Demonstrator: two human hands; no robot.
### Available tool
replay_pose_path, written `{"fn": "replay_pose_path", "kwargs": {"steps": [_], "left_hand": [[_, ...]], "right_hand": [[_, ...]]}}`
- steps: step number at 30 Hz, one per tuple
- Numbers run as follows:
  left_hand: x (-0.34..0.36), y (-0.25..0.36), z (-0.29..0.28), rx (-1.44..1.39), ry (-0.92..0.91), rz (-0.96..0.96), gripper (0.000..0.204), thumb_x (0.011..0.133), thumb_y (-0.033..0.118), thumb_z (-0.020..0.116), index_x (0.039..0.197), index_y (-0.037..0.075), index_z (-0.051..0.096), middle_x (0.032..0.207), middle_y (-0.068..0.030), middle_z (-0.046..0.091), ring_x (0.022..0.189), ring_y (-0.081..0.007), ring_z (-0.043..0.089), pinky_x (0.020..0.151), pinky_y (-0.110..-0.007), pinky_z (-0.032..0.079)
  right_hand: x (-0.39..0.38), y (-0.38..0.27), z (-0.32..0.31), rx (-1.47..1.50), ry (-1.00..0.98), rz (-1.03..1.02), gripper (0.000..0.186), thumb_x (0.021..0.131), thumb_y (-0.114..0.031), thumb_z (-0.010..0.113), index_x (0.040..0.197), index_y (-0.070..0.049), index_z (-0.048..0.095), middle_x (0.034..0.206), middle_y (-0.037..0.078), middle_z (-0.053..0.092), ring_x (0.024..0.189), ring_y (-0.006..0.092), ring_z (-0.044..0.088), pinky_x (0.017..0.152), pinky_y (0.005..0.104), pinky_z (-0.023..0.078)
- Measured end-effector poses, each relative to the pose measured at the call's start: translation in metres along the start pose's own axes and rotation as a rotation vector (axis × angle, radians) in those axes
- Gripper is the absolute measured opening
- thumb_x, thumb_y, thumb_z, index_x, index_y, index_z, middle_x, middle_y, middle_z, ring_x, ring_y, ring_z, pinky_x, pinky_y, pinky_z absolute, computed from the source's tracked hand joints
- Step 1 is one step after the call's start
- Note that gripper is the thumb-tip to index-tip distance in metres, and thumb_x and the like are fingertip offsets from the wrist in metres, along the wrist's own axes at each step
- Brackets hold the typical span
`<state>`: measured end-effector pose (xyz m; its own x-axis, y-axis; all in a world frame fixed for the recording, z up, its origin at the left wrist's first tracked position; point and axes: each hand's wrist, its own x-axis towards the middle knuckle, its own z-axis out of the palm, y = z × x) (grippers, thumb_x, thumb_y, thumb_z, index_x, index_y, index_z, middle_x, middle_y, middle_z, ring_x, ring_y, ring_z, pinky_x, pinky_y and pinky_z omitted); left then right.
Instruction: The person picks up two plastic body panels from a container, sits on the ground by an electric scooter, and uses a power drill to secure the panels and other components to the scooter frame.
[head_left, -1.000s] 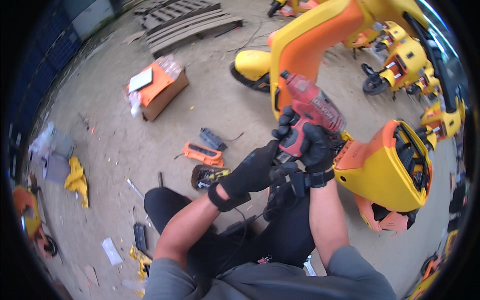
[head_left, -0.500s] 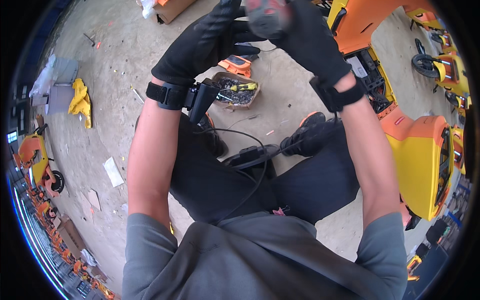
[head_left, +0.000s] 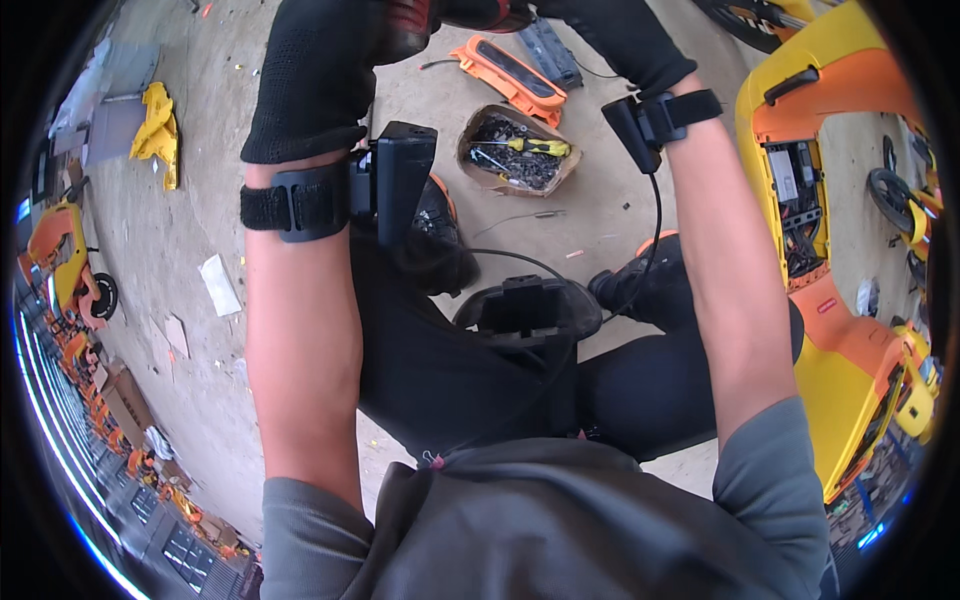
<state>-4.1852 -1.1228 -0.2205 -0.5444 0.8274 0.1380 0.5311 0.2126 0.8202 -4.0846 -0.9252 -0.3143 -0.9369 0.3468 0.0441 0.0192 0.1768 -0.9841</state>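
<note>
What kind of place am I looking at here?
Probably a scooter repair or assembly workshop. At right is a yellow-and-orange scooter with black inner components exposed; a brown cardboard box holds small dark parts and a yellow-handled screwdriver; more orange-and-yellow vehicles line the left.

head-worn fisheye | faces steeply down | hands (head_left: pixel 318 75) close, floor (head_left: pixel 215 405) farther

Bright diffuse light, soft shadows, fisheye-bent edges, black corners
</note>
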Motion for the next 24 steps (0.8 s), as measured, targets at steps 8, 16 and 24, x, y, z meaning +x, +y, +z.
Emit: {"fn": "replay_pose_path", "kwargs": {"steps": [8, 16, 24], "left_hand": [[-0.005, -0.006, -0.024, -0.672, 0.175, -0.177, 0.032, 0.092, 0.028, 0.057, 0.102, -0.002, 0.064, 0.099, -0.0133, 0.067, 0.090, -0.0177, 0.064, 0.079, -0.027, 0.049], [-0.010, -0.002, 0.001, 0.209, 0.105, 0.111, 0.043, 0.084, -0.008, 0.058, 0.123, 0.010, 0.059, 0.113, -0.0157, 0.063, 0.098, -0.0274, 0.065, 0.083, -0.032, 0.054], [-0.009, -0.011, -0.010, 0.313, 0.067, 0.082, 0.041, 0.084, -0.010, 0.056, 0.121, 0.007, 0.062, 0.113, -0.0160, 0.063, 0.102, -0.0272, 0.064, 0.084, -0.033, 0.051]], "right_hand": [[-0.062, 0.217, 0.129, -0.770, -0.429, 0.238, 0.024, 0.083, -0.028, 0.055, 0.084, -0.010, 0.070, 0.083, 0.011, 0.069, 0.078, 0.0271, 0.067, 0.073, 0.0378, 0.052], [-0.107, 0.300, 0.188, -1.068, -0.378, 0.197, 0.027, 0.086, -0.024, 0.050, 0.094, -0.009, 0.071, 0.093, 0.014, 0.070, 0.084, 0.0280, 0.067, 0.077, 0.0410, 0.052], [-0.102, 0.283, 0.207, -1.379, -0.465, 0.183, 0.022, 0.085, -0.021, 0.053, 0.084, -0.013, 0.073, 0.081, 0.008, 0.070, 0.075, 0.0241, 0.067, 0.062, 0.0415, 0.050]]}}
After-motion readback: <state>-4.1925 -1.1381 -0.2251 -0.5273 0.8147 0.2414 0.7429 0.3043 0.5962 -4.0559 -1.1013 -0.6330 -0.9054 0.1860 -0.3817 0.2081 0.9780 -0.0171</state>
